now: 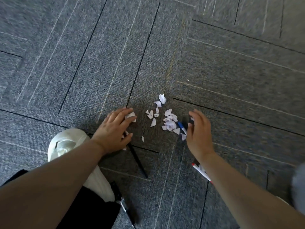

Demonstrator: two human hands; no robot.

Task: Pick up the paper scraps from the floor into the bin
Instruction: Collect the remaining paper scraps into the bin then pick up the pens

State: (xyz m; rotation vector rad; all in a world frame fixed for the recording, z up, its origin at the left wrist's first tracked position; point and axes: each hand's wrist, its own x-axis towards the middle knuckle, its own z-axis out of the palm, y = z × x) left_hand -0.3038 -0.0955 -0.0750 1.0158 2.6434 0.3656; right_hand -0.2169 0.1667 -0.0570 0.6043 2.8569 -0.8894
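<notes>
Several white paper scraps [168, 120] lie in a loose pile on the grey carpet between my hands. My left hand [113, 129] rests palm down on the floor at the pile's left, its fingertips curled around a crumpled scrap [131, 115]. My right hand [198, 134] hovers on edge at the pile's right, fingers bent, with a small scrap at its fingertips; whether it grips that scrap is unclear. One stray scrap [142, 138] lies nearer to me. No bin is in view.
A blue-capped pen [181, 127] lies among the scraps beside my right hand. A red-and-white pen [202, 173] sits under my right forearm. A black pen [127, 212] lies near my white shoe [66, 144]. A black stick [137, 160] runs from under my left hand.
</notes>
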